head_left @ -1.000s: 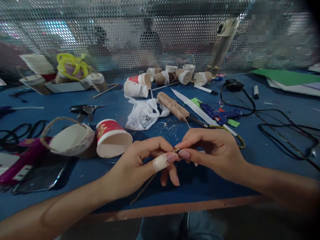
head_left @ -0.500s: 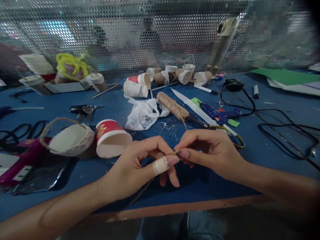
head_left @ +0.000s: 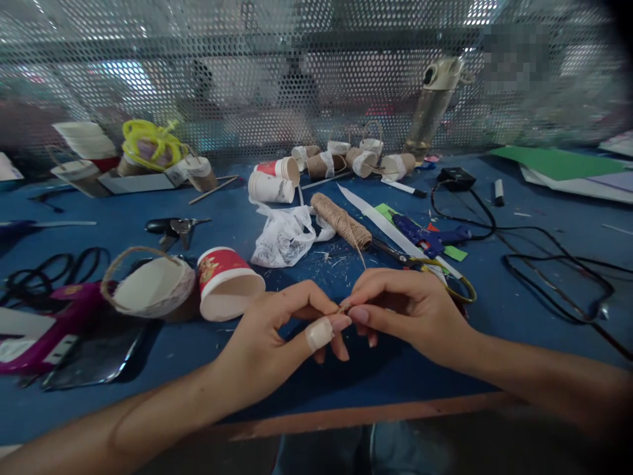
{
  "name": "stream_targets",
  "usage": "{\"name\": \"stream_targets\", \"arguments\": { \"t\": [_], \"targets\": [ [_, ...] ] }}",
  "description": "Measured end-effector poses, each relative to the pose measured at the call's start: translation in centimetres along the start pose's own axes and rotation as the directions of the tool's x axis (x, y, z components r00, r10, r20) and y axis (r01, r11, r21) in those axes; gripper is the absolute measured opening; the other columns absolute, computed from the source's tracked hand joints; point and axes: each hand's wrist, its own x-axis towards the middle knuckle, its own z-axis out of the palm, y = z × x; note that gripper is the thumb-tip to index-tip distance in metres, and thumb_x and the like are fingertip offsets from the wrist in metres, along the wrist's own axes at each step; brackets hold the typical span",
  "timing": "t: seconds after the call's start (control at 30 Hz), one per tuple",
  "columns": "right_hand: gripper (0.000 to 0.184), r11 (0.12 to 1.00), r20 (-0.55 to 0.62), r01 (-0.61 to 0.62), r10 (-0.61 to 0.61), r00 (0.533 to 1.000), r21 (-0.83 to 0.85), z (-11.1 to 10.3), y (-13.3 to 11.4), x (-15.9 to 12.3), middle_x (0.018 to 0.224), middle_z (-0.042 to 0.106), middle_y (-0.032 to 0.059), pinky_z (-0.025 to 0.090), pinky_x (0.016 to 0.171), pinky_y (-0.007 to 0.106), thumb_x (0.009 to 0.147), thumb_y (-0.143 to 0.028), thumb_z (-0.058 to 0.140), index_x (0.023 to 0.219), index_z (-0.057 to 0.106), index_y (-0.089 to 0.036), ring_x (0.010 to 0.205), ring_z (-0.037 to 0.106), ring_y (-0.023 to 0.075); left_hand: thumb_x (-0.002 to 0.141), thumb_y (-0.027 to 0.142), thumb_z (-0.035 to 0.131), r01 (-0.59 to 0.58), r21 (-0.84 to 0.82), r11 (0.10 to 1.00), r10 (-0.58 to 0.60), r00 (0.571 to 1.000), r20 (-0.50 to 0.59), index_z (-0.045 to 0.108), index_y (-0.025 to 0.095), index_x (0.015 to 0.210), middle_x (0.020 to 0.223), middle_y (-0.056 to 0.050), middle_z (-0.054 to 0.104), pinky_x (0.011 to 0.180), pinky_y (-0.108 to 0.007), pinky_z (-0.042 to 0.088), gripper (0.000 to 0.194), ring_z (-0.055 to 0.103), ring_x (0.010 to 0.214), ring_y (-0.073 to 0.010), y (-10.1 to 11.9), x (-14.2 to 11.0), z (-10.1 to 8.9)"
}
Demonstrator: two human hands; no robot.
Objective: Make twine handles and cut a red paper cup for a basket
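Observation:
My left hand [head_left: 281, 330], with a plaster on its thumb, and my right hand [head_left: 410, 310] meet fingertip to fingertip above the blue table [head_left: 208, 218]. Both pinch a thin strand of jute twine [head_left: 357, 254] that runs back to the twine spool [head_left: 340, 221] lying just behind them. A red and white paper cup [head_left: 227, 284] lies on its side left of my left hand, beside a twine-wrapped cup with a handle [head_left: 153, 287].
Scissors with yellow handles [head_left: 430, 267] and a blue glue gun [head_left: 430, 237] lie right of the spool, black cables [head_left: 544, 264] beyond. A white plastic bag [head_left: 284, 234], black pliers [head_left: 173, 227], more cups [head_left: 270, 181] and small wrapped baskets [head_left: 356, 158] sit further back before a perforated metal screen.
The hands stay pinched together on the twine and have shifted slightly up and left in view; the camera has tilted down a little, so everything on the table sits lower.

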Motion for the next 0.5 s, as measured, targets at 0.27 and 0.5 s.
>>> {"name": "stream_targets", "arguments": {
  "t": [0.27,0.5],
  "targets": [
    [0.006,0.988,0.01,0.081,-0.08,0.997,-0.133,-0.04,0.23,-0.07,0.088,0.069,0.0011,0.06,0.056,0.016,0.093,-0.02,0.076,0.097,0.079,-0.02,0.063,0.067,0.0069,0.098,0.016,0.067,-0.375,0.594,0.712,0.443,0.896,0.035,0.066,0.021,0.092,0.074,0.004,0.077,0.072,-0.023,0.056,0.008,0.072,0.075,-0.0141,0.06,0.34,-0.74],
    [0.008,0.928,0.028,0.185,-0.186,0.982,-0.323,-0.17,-0.08,-0.13,0.086,0.07,0.003,0.057,0.059,0.021,0.096,-0.019,0.07,0.1,0.077,-0.017,0.067,0.068,0.0103,0.104,0.021,0.057,-0.42,0.787,0.452,0.561,0.82,0.116,0.063,0.019,0.093,0.078,0.001,0.079,0.069,-0.025,0.056,0.012,0.072,0.069,-0.0144,0.02,0.47,-0.85]
  ]
}}
